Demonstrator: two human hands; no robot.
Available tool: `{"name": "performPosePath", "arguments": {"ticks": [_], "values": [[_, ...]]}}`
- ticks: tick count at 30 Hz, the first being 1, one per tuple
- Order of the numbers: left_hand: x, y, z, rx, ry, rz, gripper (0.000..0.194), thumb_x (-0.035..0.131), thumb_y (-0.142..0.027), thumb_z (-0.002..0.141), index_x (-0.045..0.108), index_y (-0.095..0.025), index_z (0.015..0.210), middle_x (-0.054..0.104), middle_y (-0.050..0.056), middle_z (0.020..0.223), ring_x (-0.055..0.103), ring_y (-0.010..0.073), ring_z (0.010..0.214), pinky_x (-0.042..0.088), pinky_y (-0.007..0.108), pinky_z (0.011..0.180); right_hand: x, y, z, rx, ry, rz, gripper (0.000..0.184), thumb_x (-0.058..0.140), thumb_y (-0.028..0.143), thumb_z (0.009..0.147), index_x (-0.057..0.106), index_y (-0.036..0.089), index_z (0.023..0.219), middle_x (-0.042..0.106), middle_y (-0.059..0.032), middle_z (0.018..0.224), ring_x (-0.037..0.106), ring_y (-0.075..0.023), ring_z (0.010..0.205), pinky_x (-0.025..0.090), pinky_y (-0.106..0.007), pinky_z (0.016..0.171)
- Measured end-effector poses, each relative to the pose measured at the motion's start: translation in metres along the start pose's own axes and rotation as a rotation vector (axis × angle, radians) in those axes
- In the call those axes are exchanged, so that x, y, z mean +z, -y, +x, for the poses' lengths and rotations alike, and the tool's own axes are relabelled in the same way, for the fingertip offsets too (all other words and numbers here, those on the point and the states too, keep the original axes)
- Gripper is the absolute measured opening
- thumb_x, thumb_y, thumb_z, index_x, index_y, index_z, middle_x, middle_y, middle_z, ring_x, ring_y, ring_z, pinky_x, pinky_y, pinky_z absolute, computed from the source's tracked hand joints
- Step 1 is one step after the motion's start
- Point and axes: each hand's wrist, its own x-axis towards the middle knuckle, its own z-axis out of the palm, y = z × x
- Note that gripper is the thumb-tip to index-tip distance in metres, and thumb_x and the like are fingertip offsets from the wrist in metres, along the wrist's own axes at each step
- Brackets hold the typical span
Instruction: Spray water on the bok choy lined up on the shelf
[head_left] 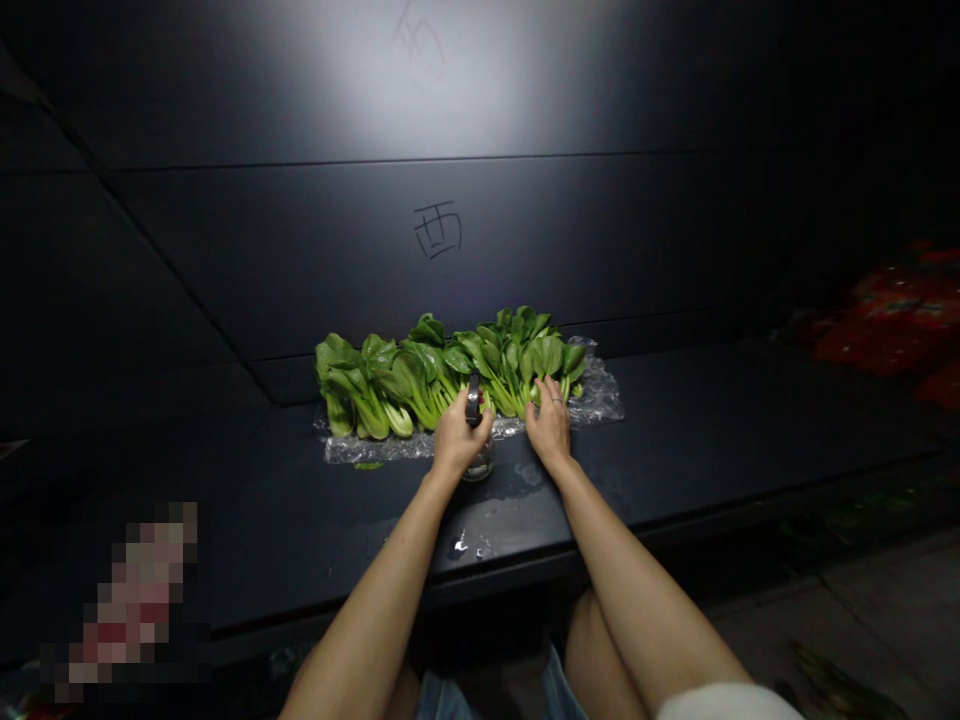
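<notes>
With our left hand [457,438] we hold a bottle [480,464], which has a black top and a clear lower part. The fingers are closed around its upper part, and the bottle is in front of the leafy greens [420,385], at about the middle of their row. Our right hand [550,428] is open, the palm turned down and the fingers only a little bent. Its fingertips are at the lower stems near the right end of the row; we cannot tell how firmly they touch. We see a ring on one finger of this hand.

The leafy greens lie side by side on a clear plastic sheet [601,392], with the leaves toward the dark panel [300,240] and the pale stems toward us. The sheet lies on the dark tabletop [690,430] and shows beyond the greens at both ends. A small green leaf [368,466] is just beside its front edge. Nearer to us, there is some water [461,545] on the tabletop. Far to the right are red things [892,310], too blurred to name. A black written character [438,230] is on the panel.
</notes>
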Motion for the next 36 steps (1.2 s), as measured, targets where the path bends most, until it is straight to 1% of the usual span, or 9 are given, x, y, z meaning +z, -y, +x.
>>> {"name": "performPosePath", "arguments": {"ticks": [3,7,11,15,20,24,28,33,36], "values": [[0.003,0.003,0.0,0.016,-0.016,-0.008,0.028,0.058,-0.03,0.082,0.063,-0.02,0.107,0.072,0.006,0.095,0.067,0.0187,0.082,0.049,0.029,0.075,-0.002,0.001,0.0,0.007,-0.012,0.008,0.049,0.04,0.019,0.089,0.053,0.008,0.135,0.047,-0.0206,0.148,0.039,-0.0276,0.141,0.037,-0.048,0.113],[0.006,0.005,0.001,0.014,-0.032,-0.023,0.027,0.057,-0.031,0.082,0.062,-0.02,0.106,0.072,0.005,0.093,0.066,0.0176,0.079,0.049,0.028,0.073,-0.005,0.003,0.001,0.031,-0.02,0.016,0.052,0.039,0.019,0.088,0.05,0.007,0.137,0.045,-0.0212,0.15,0.041,-0.0279,0.14,0.04,-0.047,0.111],[0.004,0.005,0.001,0.026,-0.027,-0.031,0.023,0.057,-0.031,0.083,0.062,-0.019,0.102,0.071,0.005,0.091,0.066,0.0173,0.077,0.048,0.027,0.072,-0.006,0.002,0.001,0.035,-0.025,0.02,0.052,0.04,0.019,0.088,0.048,0.007,0.138,0.047,-0.0212,0.148,0.039,-0.0275,0.141,0.039,-0.047,0.112],[0.001,0.002,0.001,0.016,-0.021,-0.017,0.024,0.056,-0.031,0.083,0.061,-0.019,0.103,0.071,0.005,0.091,0.066,0.0177,0.078,0.047,0.028,0.072,-0.004,0.001,0.0,0.032,-0.028,0.012,0.052,0.039,0.019,0.088,0.049,0.007,0.138,0.048,-0.0207,0.147,0.039,-0.0269,0.142,0.038,-0.047,0.113],[0.003,-0.006,0.001,0.037,0.021,0.015,0.026,0.056,-0.031,0.083,0.061,-0.019,0.105,0.07,0.006,0.093,0.065,0.019,0.081,0.047,0.029,0.075,-0.003,-0.001,-0.002,0.04,-0.019,0.006,0.053,0.039,0.019,0.089,0.047,0.008,0.139,0.047,-0.0211,0.148,0.036,-0.0278,0.143,0.037,-0.049,0.113],[0.006,-0.01,0.002,0.044,0.033,0.018,0.023,0.056,-0.031,0.084,0.061,-0.02,0.103,0.07,0.005,0.091,0.065,0.0187,0.079,0.047,0.029,0.074,-0.003,-0.004,-0.003,0.035,-0.019,0.008,0.053,0.04,0.019,0.088,0.047,0.008,0.139,0.047,-0.021,0.148,0.036,-0.0278,0.143,0.036,-0.049,0.114],[0.006,-0.009,0.001,0.037,0.037,0.032,0.018,0.055,-0.031,0.084,0.062,-0.02,0.097,0.069,0.004,0.084,0.065,0.0182,0.075,0.047,0.028,0.07,-0.004,-0.008,-0.002,0.035,-0.03,0.02,0.054,0.041,0.018,0.087,0.046,0.008,0.14,0.048,-0.0209,0.147,0.037,-0.0277,0.142,0.037,-0.049,0.114],[0.005,-0.006,0.001,0.055,0.071,0.027,0.02,0.056,-0.031,0.084,0.062,-0.02,0.099,0.071,0.006,0.089,0.066,0.0199,0.08,0.047,0.029,0.073,-0.004,-0.01,-0.002,0.056,-0.045,0.015,0.054,0.042,0.02,0.087,0.046,0.008,0.139,0.051,-0.0204,0.144,0.041,-0.027,0.14,0.039,-0.046,0.112],[0.006,-0.006,0.001,0.074,0.088,0.04,0.023,0.057,-0.031,0.083,0.062,-0.019,0.102,0.071,0.007,0.091,0.067,0.0211,0.083,0.048,0.03,0.074,-0.005,-0.011,-0.002,0.058,-0.054,0.025,0.054,0.042,0.019,0.086,0.046,0.006,0.138,0.052,-0.0218,0.142,0.042,-0.0269,0.139,0.038,-0.046,0.113]]}}
